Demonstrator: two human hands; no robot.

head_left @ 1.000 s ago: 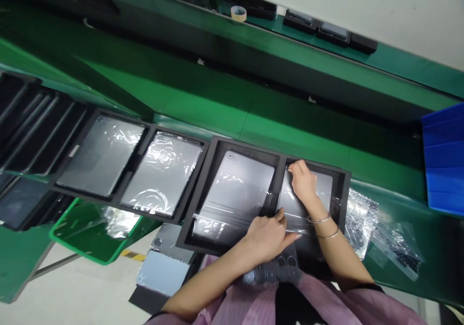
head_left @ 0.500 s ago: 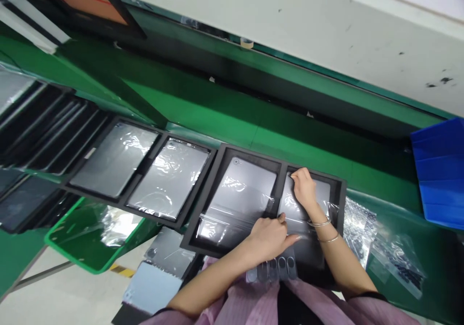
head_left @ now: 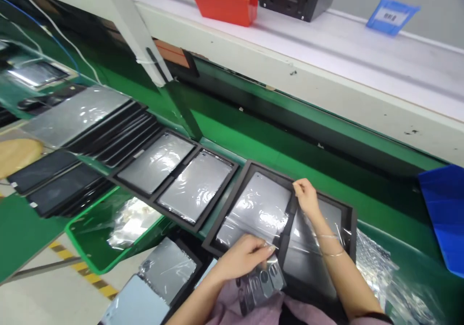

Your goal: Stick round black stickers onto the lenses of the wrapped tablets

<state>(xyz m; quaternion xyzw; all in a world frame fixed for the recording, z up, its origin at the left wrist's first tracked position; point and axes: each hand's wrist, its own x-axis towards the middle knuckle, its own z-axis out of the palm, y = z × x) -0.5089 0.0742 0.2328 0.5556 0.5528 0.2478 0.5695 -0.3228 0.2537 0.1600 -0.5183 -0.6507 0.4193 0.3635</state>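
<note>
My left hand (head_left: 250,257) is closed on a strip of clear film with oval tabs (head_left: 259,286), over the near edge of a black foam tray (head_left: 226,221). A grey tablet (head_left: 259,204) under glossy clear film lies in the tray's left compartment. My right hand (head_left: 307,198) has its fingertips pinched above the divider, by the upper left corner of a second grey tablet (head_left: 308,262) in the right compartment. Whatever it pinches is too small or hidden to make out. Creased clear film lies across both tablets, and my right forearm covers part of the second.
Left of it, another black tray (head_left: 157,201) holds two film-covered tablets. Beyond are stacked dark trays (head_left: 119,139). A green bin (head_left: 90,259) with clear plastic stands below. Clear bags (head_left: 377,262) lie right, near a blue bin (head_left: 444,214). A white shelf (head_left: 326,88) spans above.
The camera view has swung left and up. My right hand has shifted from over the second tablet's corner toward the divider. My left hand has drawn back toward my body with the strip.
</note>
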